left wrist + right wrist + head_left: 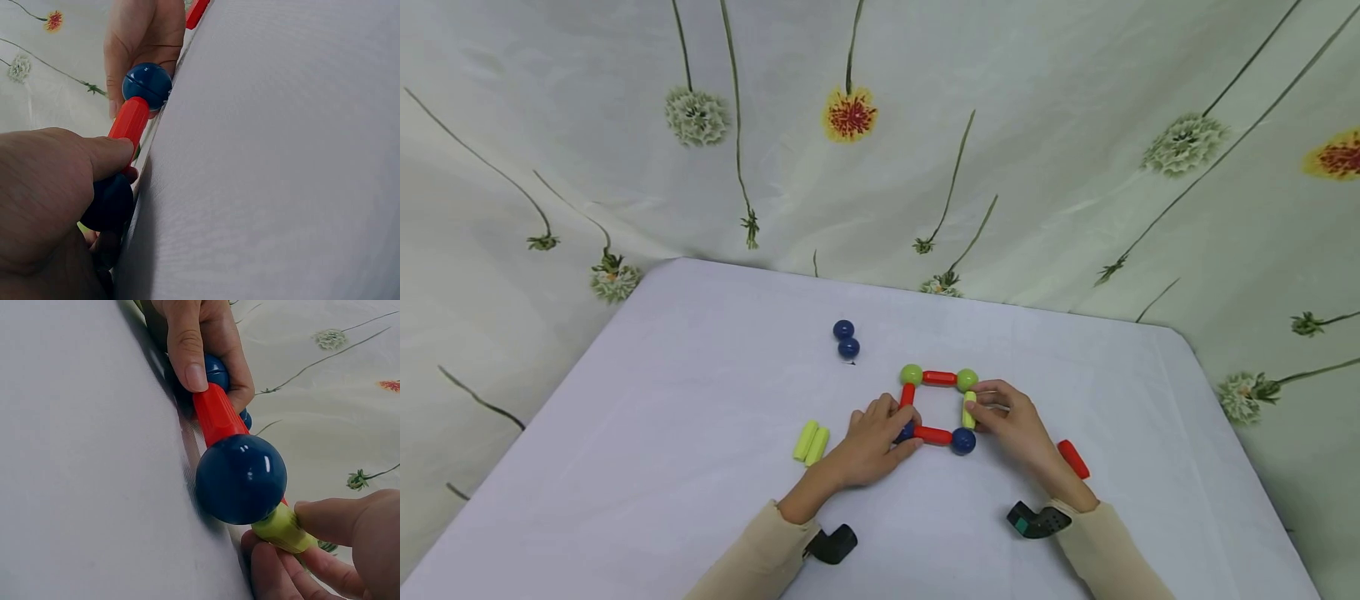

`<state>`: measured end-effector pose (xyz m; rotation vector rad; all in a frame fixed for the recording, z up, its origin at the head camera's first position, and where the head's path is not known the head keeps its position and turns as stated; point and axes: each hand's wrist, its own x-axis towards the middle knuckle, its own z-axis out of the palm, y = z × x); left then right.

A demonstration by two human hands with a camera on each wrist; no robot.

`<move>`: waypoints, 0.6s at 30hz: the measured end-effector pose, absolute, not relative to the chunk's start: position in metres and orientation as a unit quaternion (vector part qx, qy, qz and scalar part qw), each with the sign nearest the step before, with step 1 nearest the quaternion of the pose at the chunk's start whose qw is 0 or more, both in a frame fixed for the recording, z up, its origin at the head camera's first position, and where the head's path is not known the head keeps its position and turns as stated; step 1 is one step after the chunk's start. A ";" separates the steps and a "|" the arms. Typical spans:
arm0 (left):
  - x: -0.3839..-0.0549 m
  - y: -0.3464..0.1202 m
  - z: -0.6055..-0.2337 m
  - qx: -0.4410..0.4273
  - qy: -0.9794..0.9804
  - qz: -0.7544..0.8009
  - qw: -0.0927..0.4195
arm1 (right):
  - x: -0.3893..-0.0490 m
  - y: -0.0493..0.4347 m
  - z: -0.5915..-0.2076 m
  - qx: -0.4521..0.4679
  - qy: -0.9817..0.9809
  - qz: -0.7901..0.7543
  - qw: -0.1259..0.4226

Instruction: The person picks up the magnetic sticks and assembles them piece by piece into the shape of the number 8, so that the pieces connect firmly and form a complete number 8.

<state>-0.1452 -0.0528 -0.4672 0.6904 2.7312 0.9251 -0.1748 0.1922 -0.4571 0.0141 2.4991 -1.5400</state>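
Note:
A square frame of rods and balls lies on the table. Its left and far sides are a red rod point(907, 395) and another red rod point(939, 378); green balls point(912, 375) sit at the far corners. My left hand point(871, 442) curls round the near-left blue ball point(111, 203), thumb and finger pinching the end of the near red rod point(933, 436). My right hand point(1011, 421) pinches the yellow-green rod point(284, 531) on the right side, between thumb and fingers. That rod meets the near-right blue ball point(242, 479) and reaches the far-right green ball point(967, 380).
Two loose blue balls point(848, 347) lie beyond the frame to the left. Two yellow-green rods point(817, 447) rest side by side left of my left hand. A single red rod point(1073, 459) lies by my right forearm. Flower-printed cloth point(1037, 208) hangs behind the white table point(662, 400).

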 end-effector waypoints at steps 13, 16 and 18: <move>-0.144 -0.054 -0.465 0.235 0.918 0.308 0.087 | -0.175 0.192 -0.458 -0.006 0.844 -0.527 0.102; -0.144 -0.054 -0.464 0.235 0.917 0.310 0.089 | -0.176 0.194 -0.456 -0.004 0.852 -0.514 0.104; -0.144 -0.054 -0.464 0.236 0.917 0.309 0.089 | -0.176 0.196 -0.454 -0.005 0.855 -0.508 0.106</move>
